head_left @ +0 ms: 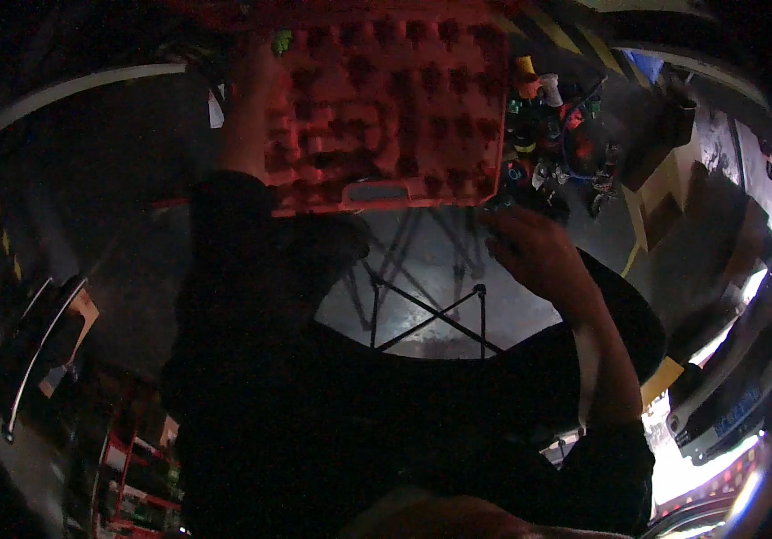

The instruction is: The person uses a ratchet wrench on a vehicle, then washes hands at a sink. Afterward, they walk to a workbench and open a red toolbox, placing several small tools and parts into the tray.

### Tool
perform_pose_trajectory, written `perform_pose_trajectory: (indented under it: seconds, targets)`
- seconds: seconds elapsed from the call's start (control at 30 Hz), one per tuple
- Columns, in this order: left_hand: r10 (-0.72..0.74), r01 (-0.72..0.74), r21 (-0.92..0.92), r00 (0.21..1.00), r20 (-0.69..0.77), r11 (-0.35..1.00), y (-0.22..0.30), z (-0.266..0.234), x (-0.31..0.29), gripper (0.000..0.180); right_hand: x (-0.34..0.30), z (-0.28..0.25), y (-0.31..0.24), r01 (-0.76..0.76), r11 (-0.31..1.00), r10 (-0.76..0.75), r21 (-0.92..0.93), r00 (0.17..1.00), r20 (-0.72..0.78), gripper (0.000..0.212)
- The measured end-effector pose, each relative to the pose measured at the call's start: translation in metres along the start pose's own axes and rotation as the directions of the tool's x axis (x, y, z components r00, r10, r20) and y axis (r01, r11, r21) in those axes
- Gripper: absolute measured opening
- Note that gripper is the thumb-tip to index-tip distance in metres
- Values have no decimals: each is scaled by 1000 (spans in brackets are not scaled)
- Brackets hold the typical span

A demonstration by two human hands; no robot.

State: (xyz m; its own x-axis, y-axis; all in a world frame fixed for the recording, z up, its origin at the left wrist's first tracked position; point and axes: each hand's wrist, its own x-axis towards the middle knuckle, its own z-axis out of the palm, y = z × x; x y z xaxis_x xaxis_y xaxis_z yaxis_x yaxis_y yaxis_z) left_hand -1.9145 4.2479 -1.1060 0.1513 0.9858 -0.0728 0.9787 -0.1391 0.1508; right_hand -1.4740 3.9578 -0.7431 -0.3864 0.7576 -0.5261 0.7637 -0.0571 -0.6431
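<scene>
A red molded case (444, 117) with rows of dark recesses lies in front of me, its handle cutout on the near edge. My left hand (263, 72) reaches over the case's left side, close to a small bright green piece (282, 41). Its fingers blur into the red glow, so I cannot make out whether they hold that piece. Just off the near right corner is my right hand (527, 250), its fingers curled together. Something small and dark may be at its fingertips, too dim to name.
Right of the case is a pile of small parts (574, 135), with an orange-yellow piece (527, 79) and a white spool-like piece (550, 90). An open cardboard box (664, 202) stands farther right. Thin crossed metal legs (431, 314) show below the case, above the grey floor (444, 242).
</scene>
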Motion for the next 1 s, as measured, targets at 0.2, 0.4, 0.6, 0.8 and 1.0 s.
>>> perform_pose_trajectory:
  seconds: [0.2,0.4,0.6,0.8,1.0]
  targets:
    - [148,-165,-49,957,-250,985,45,-20,25,62,-12,3,1,43,997,-48,-69,997,-66,39]
    - [327,-130,-363,762,559,923,108,-48,48,50,-26,9,0,90,996,-92,-22,992,-83,40]
    - [498,-320,-399,702,509,859,172,-51,1,45,-35,34,-9,272,958,-280,-90,956,-91,36]
    - [538,-456,-298,776,330,839,242,-89,-65,42,-57,67,-65,220,944,-273,247,940,203,42]
    - [498,-460,-199,834,237,865,245,-130,-132,38,-106,103,-109,360,816,-361,453,928,-88,56]
